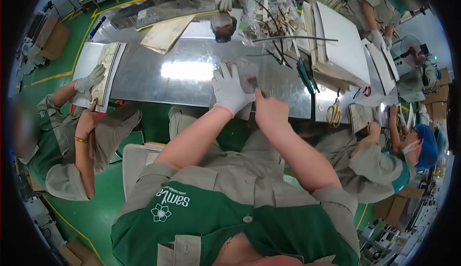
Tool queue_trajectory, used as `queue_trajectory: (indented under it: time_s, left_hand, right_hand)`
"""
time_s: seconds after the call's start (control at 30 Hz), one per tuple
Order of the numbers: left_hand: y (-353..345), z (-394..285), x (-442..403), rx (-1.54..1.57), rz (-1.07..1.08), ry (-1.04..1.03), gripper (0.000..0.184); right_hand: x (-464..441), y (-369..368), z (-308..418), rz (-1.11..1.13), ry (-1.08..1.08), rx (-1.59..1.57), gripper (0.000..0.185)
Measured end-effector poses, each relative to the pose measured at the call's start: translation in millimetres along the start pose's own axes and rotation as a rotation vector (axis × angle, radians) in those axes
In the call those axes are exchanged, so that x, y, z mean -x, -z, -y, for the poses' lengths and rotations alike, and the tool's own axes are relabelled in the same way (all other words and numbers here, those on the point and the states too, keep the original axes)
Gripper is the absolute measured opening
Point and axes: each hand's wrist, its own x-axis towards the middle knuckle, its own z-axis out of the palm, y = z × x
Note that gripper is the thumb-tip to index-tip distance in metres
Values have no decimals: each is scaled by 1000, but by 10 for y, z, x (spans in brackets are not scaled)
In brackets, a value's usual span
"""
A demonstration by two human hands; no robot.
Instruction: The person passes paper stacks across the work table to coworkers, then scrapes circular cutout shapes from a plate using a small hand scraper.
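Observation:
At the near edge of the metal table [139,76], my left hand [230,90] wears a white glove. It lies flat with its fingers stretched, pressing on a greyish, partly see-through flat piece [248,68] whose kind I cannot make out. A darker patch shows on that piece beside the glove. My right hand [272,111] is bare and closed in a fist just to the right, its knuckles close to the piece. Something small and dark shows at its index finger, but what the fist holds is mostly hidden.
A clear plastic bag [270,14] of scraps stands ahead, near green-handled pliers [306,76]. Yellow-handled scissors [333,113] lie rightward beside stacked white boards [341,40]. A dark roll of tape [224,27] sits beyond my hands. Co-workers work left, right and opposite.

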Motion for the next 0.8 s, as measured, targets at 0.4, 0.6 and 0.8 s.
queue_trajectory:
  time_s: [0.4, 0.6, 0.8]
  left_hand:
    - [1, -4, -29, 15, -18, 8, 114]
    - [-21, 1, -20, 1, -44, -11, 113]
    - [-35, 2, -7, 10, -69, -22, 110]
  right_hand:
    - [42, 24, -7, 35, 31, -4, 53]
    - [-89, 9, -32, 31, 19, -44, 52]
    - [-92, 54, -38, 4, 35, -35, 53]
